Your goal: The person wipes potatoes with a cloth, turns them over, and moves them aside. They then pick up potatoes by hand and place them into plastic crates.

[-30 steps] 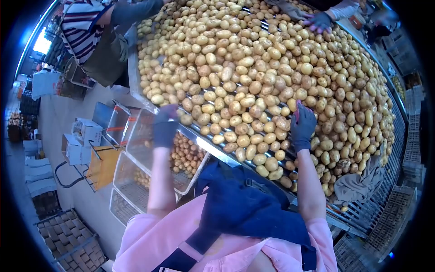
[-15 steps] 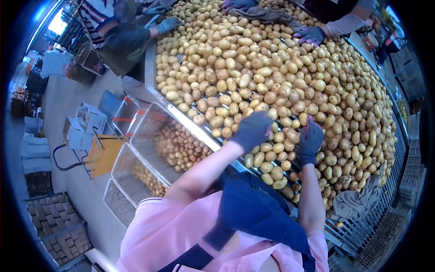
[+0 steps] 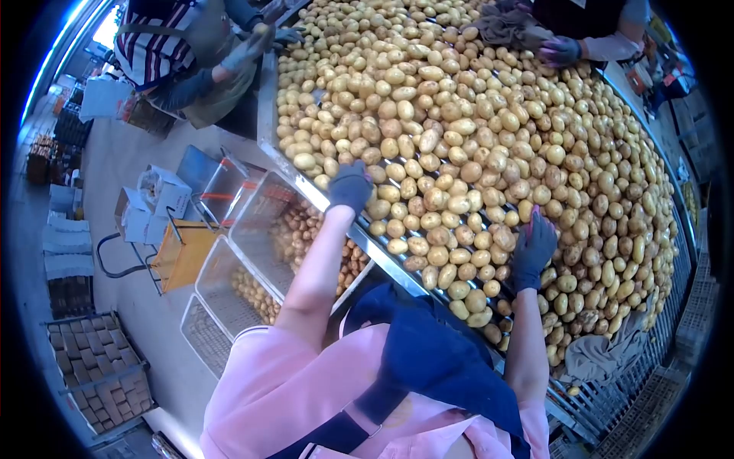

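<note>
My left hand [image 3: 351, 187], in a dark grey glove, is over the potatoes at the raised metal edge of the sorting table [image 3: 386, 256]. Its fingers curl downward, and whatever they close on is hidden beneath them. Farther right, my right hand [image 3: 534, 249] wears the same kind of glove and rests on the heap of potatoes [image 3: 581, 191], fingers stretched forward and touching the potatoes around them. Between my hands, loose potatoes [image 3: 447, 237] lie in a thin layer, with the table's metal rollers showing through gaps.
Below the table's left edge stand plastic crates [image 3: 256, 222] with potatoes inside. A yellow folding cart [image 3: 180, 256] and a white carton [image 3: 162, 195] are on the floor. A grey cloth [image 3: 604, 352] lies at the right. Two co-workers stand across the table, one gloved hand [image 3: 560, 51] on the potatoes.
My left hand has moved left, from among the potatoes to the table's edge. My right hand stays nearly in place. The co-worker at upper left has drawn one hand back from the potatoes.
</note>
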Motion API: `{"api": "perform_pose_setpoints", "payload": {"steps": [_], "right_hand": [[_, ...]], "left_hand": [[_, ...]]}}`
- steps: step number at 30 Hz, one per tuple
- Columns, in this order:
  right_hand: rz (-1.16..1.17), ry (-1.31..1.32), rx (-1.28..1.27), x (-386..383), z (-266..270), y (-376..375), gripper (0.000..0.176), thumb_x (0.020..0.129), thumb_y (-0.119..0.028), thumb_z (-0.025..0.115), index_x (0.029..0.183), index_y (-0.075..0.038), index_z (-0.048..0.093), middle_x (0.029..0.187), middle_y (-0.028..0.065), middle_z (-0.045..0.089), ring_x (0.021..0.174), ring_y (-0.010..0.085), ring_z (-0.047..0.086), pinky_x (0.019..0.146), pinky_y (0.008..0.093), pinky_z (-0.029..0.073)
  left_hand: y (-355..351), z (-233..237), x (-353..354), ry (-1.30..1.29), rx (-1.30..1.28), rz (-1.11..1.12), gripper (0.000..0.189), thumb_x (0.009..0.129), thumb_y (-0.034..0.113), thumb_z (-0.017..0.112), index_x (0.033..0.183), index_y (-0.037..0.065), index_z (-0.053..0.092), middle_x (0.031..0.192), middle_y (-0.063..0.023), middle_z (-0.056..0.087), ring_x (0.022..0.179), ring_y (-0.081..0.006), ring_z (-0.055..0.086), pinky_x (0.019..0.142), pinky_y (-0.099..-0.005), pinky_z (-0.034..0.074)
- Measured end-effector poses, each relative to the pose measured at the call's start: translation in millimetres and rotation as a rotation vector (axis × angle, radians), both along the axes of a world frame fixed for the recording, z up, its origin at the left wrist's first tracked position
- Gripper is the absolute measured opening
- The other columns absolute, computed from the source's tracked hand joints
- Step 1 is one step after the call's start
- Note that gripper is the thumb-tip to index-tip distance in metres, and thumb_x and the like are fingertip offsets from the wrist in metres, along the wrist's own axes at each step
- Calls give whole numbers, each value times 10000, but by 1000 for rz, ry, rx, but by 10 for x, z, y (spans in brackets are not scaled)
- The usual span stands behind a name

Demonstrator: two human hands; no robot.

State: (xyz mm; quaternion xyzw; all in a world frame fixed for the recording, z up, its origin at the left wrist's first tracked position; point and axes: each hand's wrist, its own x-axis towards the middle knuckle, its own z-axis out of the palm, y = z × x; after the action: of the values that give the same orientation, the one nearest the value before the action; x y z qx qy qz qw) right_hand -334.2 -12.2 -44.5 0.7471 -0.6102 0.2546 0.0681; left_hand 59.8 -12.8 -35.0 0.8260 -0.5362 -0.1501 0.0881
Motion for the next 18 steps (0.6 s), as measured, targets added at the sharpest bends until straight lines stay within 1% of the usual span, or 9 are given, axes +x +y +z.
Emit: {"api": "perform_pose_setpoints", "payload": {"steps": [3, 5, 6, 8, 10, 11, 13, 16, 18], "right_hand": [[-8, -13, 50, -24, -30, -13, 448, 801, -128, 613, 1242, -106, 540, 1151, 127, 579, 1137, 306, 501, 1021, 444, 339], [-8, -5, 57, -9, -36, -9, 445, 799, -121, 611, 1238, -103, 540, 1160, 131, 572, 1137, 312, 501, 1022, 451, 335], [-7, -14, 66, -9, -31, -6, 447, 797, -119, 611, 1238, -103, 539, 1166, 130, 568, 1139, 313, 498, 1025, 452, 331], [-2, -11, 71, -28, -13, -14, 449, 795, -117, 611, 1238, -103, 538, 1172, 129, 564, 1141, 313, 496, 1027, 453, 327], [-20, -24, 62, -8, -17, -6, 451, 795, -120, 607, 1239, -104, 536, 1176, 121, 565, 1140, 313, 496, 1028, 451, 324], [-9, -21, 54, -4, -25, -16, 451, 795, -120, 607, 1239, -104, 536, 1176, 121, 565, 1140, 313, 496, 1028, 451, 324], [-20, 12, 57, -1, -11, -20, 445, 801, -127, 597, 1241, -108, 536, 1172, 113, 570, 1137, 317, 498, 1024, 449, 328], [4, 20, 62, 14, 46, -38, 445, 817, -142, 575, 1256, -91, 527, 1177, 106, 576, 1129, 299, 508, 1028, 443, 326], [29, 7, 79, -34, 7, -43, 440, 840, -155, 544, 1271, -74, 518, 1227, 113, 568, 1129, 291, 519, 1037, 442, 317]], "left_hand": [[17, -95, 59, 103, -150, 39, 359, 854, 361, 525, 1081, 84, 535, 1031, -145, 586, 953, -337, 587, 821, -451, 468], [10, -130, 308, 480, -311, 38, 363, 857, 366, 540, 1084, 84, 565, 1060, -151, 584, 970, -325, 584, 831, -431, 470], [-54, 22, 422, 285, -216, 135, 345, 878, 347, 526, 1103, 93, 587, 1065, -156, 594, 995, -318, 582, 846, -409, 473], [-219, -149, 800, 38, -549, 85, 298, 908, 258, 467, 1132, 96, 580, 1043, -135, 603, 969, -330, 581, 841, -414, 471], [-438, 153, 955, -164, -317, 67, 295, 872, 195, 479, 1145, 126, 567, 1108, -142, 599, 1040, -329, 573, 861, -402, 466], [-550, 168, 987, -162, -324, 80, 295, 872, 195, 479, 1145, 126, 567, 1108, -142, 599, 1040, -329, 573, 861, -402, 466], [-756, 189, 1020, -134, 143, 21, 319, 849, 212, 520, 1163, 164, 552, 1138, -138, 597, 1090, -322, 558, 879, -442, 452], [-911, 320, 1083, -50, 265, 10, 376, 801, 214, 538, 1176, 190, 548, 1181, -130, 603, 1112, -326, 568, 936, -504, 415], [-972, 34, 1233, -31, 225, 16, 409, 765, 232, 568, 1172, 198, 555, 1162, -132, 615, 1094, -331, 582, 936, -501, 420]]}}
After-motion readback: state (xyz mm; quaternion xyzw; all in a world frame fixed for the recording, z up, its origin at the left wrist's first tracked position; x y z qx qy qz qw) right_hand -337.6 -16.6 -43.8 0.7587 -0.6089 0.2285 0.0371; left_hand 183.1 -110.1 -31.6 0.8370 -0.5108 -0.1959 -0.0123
